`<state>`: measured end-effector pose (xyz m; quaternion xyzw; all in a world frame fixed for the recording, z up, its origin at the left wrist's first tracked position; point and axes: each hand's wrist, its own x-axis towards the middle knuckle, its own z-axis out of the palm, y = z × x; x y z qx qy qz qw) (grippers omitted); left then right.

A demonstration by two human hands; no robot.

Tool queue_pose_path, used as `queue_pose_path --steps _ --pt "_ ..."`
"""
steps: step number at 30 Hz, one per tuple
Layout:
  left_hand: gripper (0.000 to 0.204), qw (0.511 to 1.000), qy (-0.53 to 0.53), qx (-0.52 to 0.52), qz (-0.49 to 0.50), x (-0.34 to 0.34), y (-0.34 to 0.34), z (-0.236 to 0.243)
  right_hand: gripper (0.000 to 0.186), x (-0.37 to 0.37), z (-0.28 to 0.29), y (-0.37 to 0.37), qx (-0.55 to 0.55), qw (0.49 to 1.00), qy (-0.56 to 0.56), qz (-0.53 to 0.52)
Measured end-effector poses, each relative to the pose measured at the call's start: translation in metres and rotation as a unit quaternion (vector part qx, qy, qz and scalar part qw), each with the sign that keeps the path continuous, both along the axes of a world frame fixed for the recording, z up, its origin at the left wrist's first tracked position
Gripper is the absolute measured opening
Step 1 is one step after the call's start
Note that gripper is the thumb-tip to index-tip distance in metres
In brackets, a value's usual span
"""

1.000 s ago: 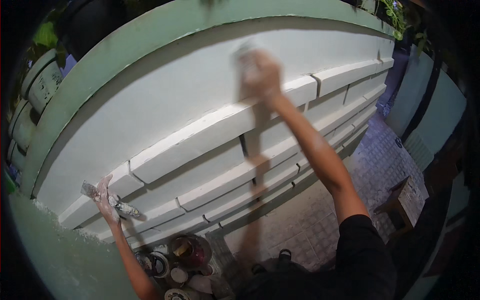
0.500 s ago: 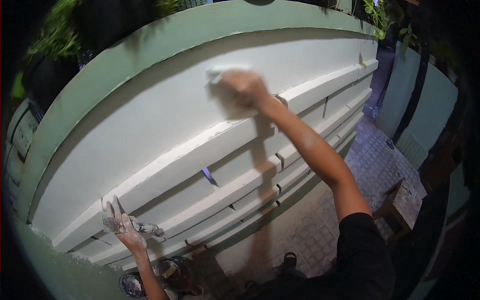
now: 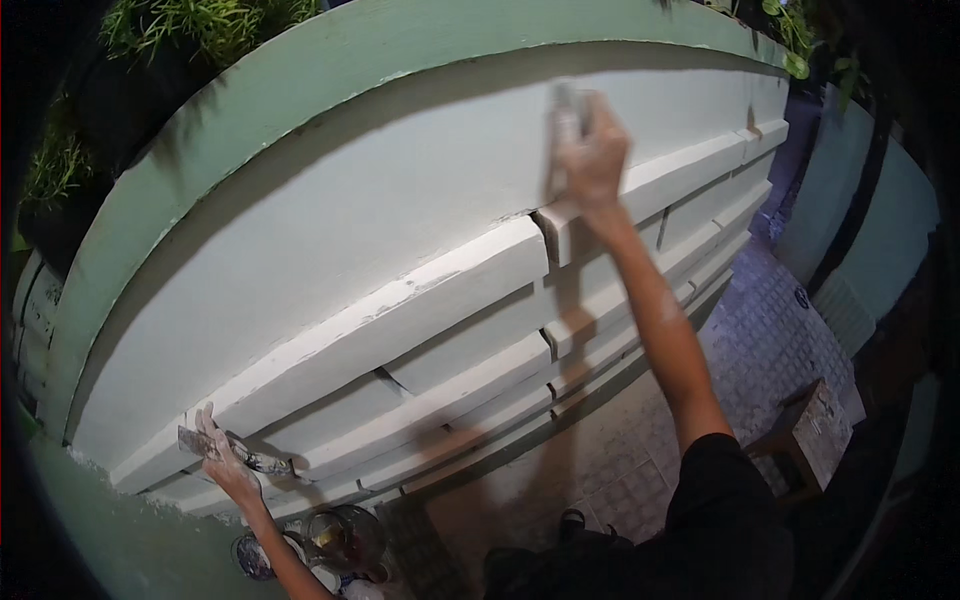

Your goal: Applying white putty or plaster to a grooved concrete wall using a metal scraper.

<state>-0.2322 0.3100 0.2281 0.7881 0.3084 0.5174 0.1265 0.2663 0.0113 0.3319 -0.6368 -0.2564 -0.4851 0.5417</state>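
My right hand (image 3: 597, 150) is up against the smooth white upper band of a wall (image 3: 400, 170), above a gap between two ledge sections. It grips a flat, greyish trowel-like tool (image 3: 562, 135), smeared by motion, so its exact kind is hard to make out. Low on the left, my left hand (image 3: 230, 468) holds a putty knife (image 3: 262, 462) by its handle. The blade, crusted with dried filler, shows beside my fingers, close to the end of the upper white ledge (image 3: 400, 300). Whitish dust covers both hands.
A green rim (image 3: 300, 90) tops the wall, with potted plants (image 3: 180, 30) behind it. Stepped ledges run below. Buckets (image 3: 345, 540) stand on the floor near my left forearm. At the right, a small wooden stool (image 3: 805, 440) stands on patterned paving (image 3: 750, 330).
My right hand has swung to the right and up along the wall, turning the tool from level to upright. My left hand has shifted slightly left, still with the putty knife; the view has tilted a little.
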Motion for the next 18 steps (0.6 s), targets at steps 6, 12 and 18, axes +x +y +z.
queue_pose_path --steps 6,12,18 --pt "0.042 0.998 -0.024 -0.059 0.001 0.009 0.005 -0.002 0.034 0.162 0.001 -0.137 0.045 0.97 0.089 -0.22" --pt "0.044 1.0 0.012 0.022 0.016 -0.014 0.006 -0.005 0.036 0.049 -0.002 -0.007 0.064 0.998 0.006 0.002" --pt "0.045 0.998 0.027 0.054 0.008 -0.004 0.008 0.0 0.043 0.087 0.001 -0.057 -0.019 0.976 -0.191 -0.1"
